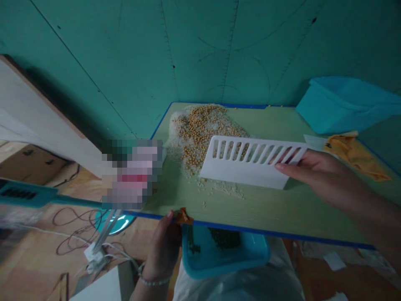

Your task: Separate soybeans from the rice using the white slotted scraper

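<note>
My right hand (308,167) grips one end of a white plastic divider (244,177) with a row of slots, tilted over the table. The divider's far end is beside a spread pile of yellow soybeans (200,125) mixed with small white grains (178,138), which look like rice. Down at the table's front edge, my left hand (164,238) is closed at the left side of a teal basin (225,265); its fingers are mostly hidden. The basin sits under the edge, over my lap, with dark green bits inside. A scrap of orange tape (184,216) is by my left thumb.
The pale green tabletop (269,209) has a blue rim and meets a teal wall (200,50). At right are a light-blue bin (341,104) and an orange cloth (357,154). A pixelated item (133,177) is at left. Cables (75,234) and a white box (103,284) lie below.
</note>
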A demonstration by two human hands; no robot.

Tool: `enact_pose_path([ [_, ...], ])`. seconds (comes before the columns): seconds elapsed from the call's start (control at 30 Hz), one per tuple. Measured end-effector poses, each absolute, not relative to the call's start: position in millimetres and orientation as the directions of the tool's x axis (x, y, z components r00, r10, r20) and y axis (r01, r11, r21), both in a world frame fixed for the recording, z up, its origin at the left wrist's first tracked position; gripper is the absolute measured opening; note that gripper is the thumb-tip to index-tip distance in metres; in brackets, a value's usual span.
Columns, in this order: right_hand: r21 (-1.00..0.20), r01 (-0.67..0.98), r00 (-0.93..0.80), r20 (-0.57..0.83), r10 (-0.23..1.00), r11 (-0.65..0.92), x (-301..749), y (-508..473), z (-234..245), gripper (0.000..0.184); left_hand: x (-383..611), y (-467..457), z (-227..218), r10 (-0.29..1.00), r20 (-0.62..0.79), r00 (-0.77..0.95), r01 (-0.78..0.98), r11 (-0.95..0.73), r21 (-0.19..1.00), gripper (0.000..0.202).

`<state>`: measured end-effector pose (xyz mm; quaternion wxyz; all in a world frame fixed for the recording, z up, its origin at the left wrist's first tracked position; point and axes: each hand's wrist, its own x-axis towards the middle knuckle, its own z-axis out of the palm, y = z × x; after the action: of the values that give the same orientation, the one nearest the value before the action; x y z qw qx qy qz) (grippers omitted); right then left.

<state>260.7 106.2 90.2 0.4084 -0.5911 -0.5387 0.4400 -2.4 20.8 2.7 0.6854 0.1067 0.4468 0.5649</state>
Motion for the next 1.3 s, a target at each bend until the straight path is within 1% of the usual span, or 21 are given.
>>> enact_pose_path([
  [0.1, -0.944, 0.312, 0.03, -0.106, 0.994, -0.11, 263.4, 104.5, 90.7, 0.014, -0.6, 20.6, 2.9, 0.873, -0.483, -0.076, -0.691, 0.303, 0.656, 0.025],
  [0.3, -0.92, 0.375, 0.071, -0.096, 0.993, -0.115, 276.8, 92.4, 84.2, 0.013, -2.1, 21.9, 0.6, 0.869, -0.492, -0.042, -0.71, 0.321, 0.627, 0.028],
  [0.43, -0.914, 0.365, 0.08, -0.157, 0.984, -0.175, 271.1, 86.8, 87.5, 0.013, -3.3, 22.9, -0.6, 0.863, -0.504, 0.004, -0.692, 0.367, 0.622, 0.029],
  [0.53, -0.908, 0.361, 0.106, -0.189, 0.976, -0.214, 267.0, 83.1, 90.9, 0.014, -2.5, 23.4, 0.7, 0.85, -0.527, -0.019, -0.703, 0.363, 0.612, 0.031],
  [0.63, -0.889, 0.386, 0.131, -0.209, 0.969, -0.244, 269.4, 79.3, 91.8, 0.017, -1.3, 23.5, 2.2, 0.831, -0.556, -0.031, -0.723, 0.366, 0.586, 0.035],
  [0.8, -0.857, 0.435, 0.172, -0.221, 0.96, -0.275, 279.9, 71.6, 89.7, 0.022, -0.6, 22.7, 0.9, 0.83, -0.557, -0.025, -0.735, 0.362, 0.573, 0.035],
  [0.9, -0.864, 0.403, 0.191, -0.244, 0.951, -0.303, 283.0, 65.6, 87.8, 0.017, -0.6, 22.2, 1.3, 0.813, -0.583, -0.004, -0.745, 0.386, 0.544, 0.032],
  [0.97, -0.865, 0.363, 0.203, -0.289, 0.935, -0.347, 283.4, 60.9, 86.7, 0.015, -0.5, 22.0, 2.8, 0.806, -0.592, -0.013, -0.761, 0.376, 0.528, 0.03],
  [1.13, -0.856, 0.271, 0.18, -0.405, 0.896, -0.441, 279.1, 53.3, 88.6, 0.016, 0.3, 21.9, 6.1, 0.804, -0.593, -0.044, -0.747, 0.367, 0.554, 0.023],
  [1.2, -0.862, 0.254, 0.176, -0.406, 0.897, -0.439, 277.1, 54.0, 90.1, 0.015, 0.5, 21.9, 5.8, 0.806, -0.592, -0.017, -0.737, 0.39, 0.552, 0.025],
  [1.3, -0.879, 0.281, 0.179, -0.345, 0.921, -0.384, 277.0, 55.6, 88.6, 0.016, 0.4, 21.9, 3.8, 0.815, -0.579, 0.007, -0.744, 0.391, 0.542, 0.032],
])
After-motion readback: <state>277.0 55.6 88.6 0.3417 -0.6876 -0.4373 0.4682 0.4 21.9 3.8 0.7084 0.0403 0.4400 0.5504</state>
